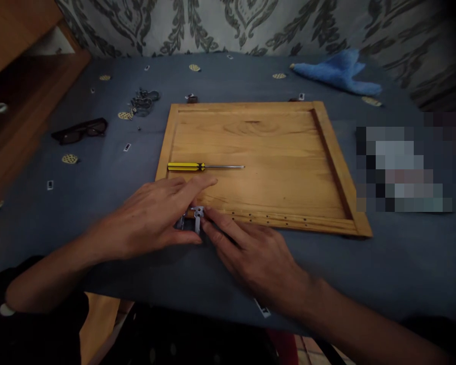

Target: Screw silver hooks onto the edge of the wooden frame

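A wooden panel (250, 142) with a raised frame lies on the cloth-covered table, a row of small holes along its near edge. At its near left corner sits a metal hinge (198, 213) with holes in its plate. My left hand (147, 213) curls round the hinge from the left, its index finger stretched over the panel and its thumb below; its other fingers are partly hidden. From the right, the fingertips of my right hand (254, 248) press on the hinge plate. A screwdriver (205, 166) with a yellow and black handle rests on the panel, just beyond my left hand.
Sunglasses (81, 131) and a heap of small metal hardware (143, 101) lie on the left of the table (109, 172). At the back right is a blue cloth (336, 75). A blurred-out object (402, 170) is right of the panel. Wooden furniture (33, 116) stands at the left.
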A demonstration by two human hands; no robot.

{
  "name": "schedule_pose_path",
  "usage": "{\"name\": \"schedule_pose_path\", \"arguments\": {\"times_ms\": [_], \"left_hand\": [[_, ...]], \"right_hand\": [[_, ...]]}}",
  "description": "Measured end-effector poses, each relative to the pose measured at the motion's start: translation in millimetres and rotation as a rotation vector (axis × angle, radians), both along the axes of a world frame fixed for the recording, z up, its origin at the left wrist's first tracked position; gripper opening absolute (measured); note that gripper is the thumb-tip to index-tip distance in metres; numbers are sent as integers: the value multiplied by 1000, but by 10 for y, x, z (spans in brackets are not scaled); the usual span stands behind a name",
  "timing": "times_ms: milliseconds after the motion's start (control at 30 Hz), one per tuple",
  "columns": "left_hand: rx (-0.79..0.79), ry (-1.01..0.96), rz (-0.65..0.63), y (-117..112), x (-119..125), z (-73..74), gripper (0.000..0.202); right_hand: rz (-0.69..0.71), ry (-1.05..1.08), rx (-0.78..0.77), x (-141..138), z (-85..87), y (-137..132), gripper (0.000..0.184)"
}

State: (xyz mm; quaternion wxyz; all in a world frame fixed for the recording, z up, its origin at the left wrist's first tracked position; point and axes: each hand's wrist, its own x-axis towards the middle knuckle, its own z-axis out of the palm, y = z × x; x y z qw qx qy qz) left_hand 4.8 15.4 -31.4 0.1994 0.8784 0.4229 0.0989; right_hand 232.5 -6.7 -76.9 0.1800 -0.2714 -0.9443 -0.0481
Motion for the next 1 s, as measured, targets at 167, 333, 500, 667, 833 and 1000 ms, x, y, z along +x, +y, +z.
{"name": "schedule_pose_path", "arguments": {"times_ms": [167, 333, 500, 667, 833, 1000], "left_hand": [[-26, -34, 7, 8, -1, -23, 79], [-54, -26, 23, 4, -3, -17, 76], [-64, -29, 39, -4, -9, -20, 76], [-91, 1, 19, -3, -2, 10, 70], [-96, 23, 22, -2, 11, 36, 70], [-41, 29, 35, 10, 2, -2, 73]], "right_hand": [[0, 30, -38, 8, -6, -4, 36], [4, 71, -67, 19, -2, 0, 35], [22, 44, -45, 27, 19, 21, 37], [23, 11, -51, 50, 17, 32, 36], [18, -11, -59, 57, 23, 20, 38], [-1, -21, -63, 43, 64, 10, 39]]}}
